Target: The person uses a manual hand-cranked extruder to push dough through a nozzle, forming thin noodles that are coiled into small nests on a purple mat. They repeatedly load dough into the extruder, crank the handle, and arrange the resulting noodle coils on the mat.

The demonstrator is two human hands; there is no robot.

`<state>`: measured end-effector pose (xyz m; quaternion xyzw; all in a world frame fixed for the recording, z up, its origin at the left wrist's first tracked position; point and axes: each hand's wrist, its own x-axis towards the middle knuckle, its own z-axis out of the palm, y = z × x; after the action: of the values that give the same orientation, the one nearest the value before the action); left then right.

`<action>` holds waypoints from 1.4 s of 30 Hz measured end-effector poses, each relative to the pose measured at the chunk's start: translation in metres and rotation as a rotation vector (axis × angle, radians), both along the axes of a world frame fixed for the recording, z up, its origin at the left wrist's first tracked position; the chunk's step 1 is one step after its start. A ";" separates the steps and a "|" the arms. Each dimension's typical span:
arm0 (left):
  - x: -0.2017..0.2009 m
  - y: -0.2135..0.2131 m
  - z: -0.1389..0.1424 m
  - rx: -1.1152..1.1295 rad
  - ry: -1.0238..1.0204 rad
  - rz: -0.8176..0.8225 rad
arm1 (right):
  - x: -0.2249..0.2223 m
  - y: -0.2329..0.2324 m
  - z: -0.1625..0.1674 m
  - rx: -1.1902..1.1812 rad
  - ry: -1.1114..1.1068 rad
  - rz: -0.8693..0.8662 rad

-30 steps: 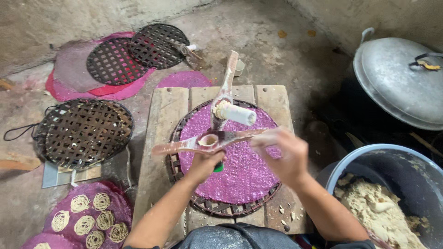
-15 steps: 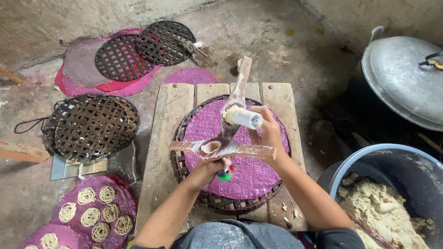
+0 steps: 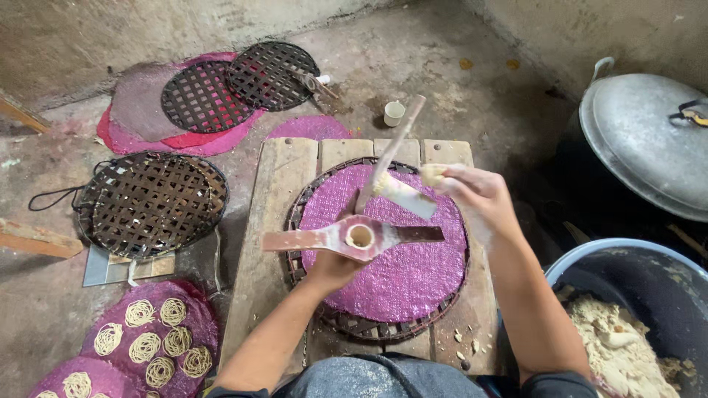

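My left hand [image 3: 333,269] grips a pink two-armed dough press [image 3: 354,237] from below, holding it level over a purple mesh cloth [image 3: 398,273]. The press's round barrel shows pale dough inside. My right hand [image 3: 476,193], dusted with flour, holds the press's plunger piece [image 3: 402,195] with its long wooden handle [image 3: 391,151] tilted up and away, just above and right of the barrel. The cloth lies on a round woven tray [image 3: 354,328] on a low wooden plank table [image 3: 269,243].
A blue tub of pale dough [image 3: 627,346] stands at lower right. A big metal lid [image 3: 649,140] covers a pot at right. Woven round trays [image 3: 151,203] and pink cloths lie on the floor at left; noodle coils [image 3: 158,339] sit at lower left. A small cup [image 3: 394,113] stands beyond the table.
My right hand has lifted the plunger piece up and to the right, clear of the barrel. The left hand keeps the press over the cloth.
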<state>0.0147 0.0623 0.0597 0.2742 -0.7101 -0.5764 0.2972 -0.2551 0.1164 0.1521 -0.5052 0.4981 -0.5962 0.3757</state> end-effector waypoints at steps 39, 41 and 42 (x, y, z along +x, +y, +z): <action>-0.054 0.007 -0.003 -0.666 -0.184 -0.036 | 0.076 0.067 0.010 -0.135 0.977 -0.151; -0.066 0.014 0.003 -0.736 -0.130 -0.039 | 0.071 0.082 0.015 -0.217 1.041 -0.175; -0.073 0.019 0.008 -0.767 -0.096 -0.045 | 0.068 0.087 0.015 -0.118 1.071 -0.166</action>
<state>-0.0588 0.0811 0.0672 0.1543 -0.8931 -0.2617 0.3319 -0.1874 0.2033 0.1676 -0.7174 0.6237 -0.3102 -0.0075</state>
